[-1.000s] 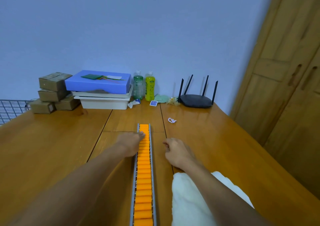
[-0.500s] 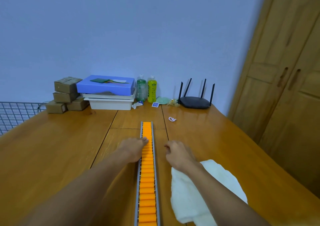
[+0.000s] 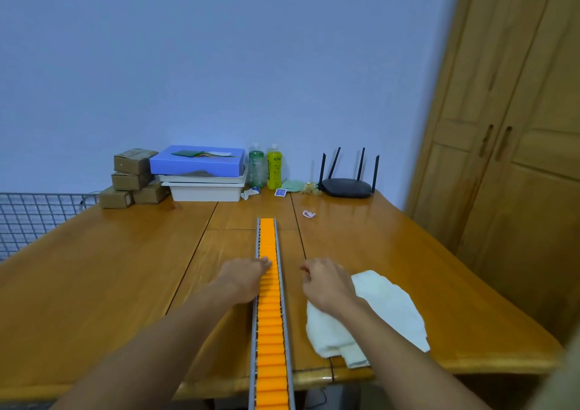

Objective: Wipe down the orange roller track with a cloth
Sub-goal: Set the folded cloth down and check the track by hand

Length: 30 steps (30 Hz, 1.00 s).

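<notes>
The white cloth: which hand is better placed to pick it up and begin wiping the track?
The right hand. Its wrist lies over the white cloth, right of the orange roller track, and it seems to hold nothing. The left hand rests on the track's left edge and would have to cross it.

Bare left hand (image 3: 243, 279) and right hand (image 3: 326, 284), uncovered forearms (image 3: 141, 347); blurred beige fabric (image 3: 566, 375) at the frame's lower right corner.
</notes>
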Motion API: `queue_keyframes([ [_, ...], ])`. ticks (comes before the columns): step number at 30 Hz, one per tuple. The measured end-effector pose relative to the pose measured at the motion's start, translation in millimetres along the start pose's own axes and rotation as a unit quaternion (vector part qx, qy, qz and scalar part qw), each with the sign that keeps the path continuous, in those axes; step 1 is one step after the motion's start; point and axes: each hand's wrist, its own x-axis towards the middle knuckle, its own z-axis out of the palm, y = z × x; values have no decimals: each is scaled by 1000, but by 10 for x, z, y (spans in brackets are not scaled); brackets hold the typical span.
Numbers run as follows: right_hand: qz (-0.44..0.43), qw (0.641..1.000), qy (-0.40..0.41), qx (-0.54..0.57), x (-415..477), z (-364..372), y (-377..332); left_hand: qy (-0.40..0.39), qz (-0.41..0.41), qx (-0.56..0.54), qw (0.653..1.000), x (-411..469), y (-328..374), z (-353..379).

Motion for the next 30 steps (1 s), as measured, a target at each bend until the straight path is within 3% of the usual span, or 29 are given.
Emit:
queue_keyframes([
  [30,-21,998,29,-52,-1409,-416,-466,17,6,-7,1000,-1567,550,-43],
])
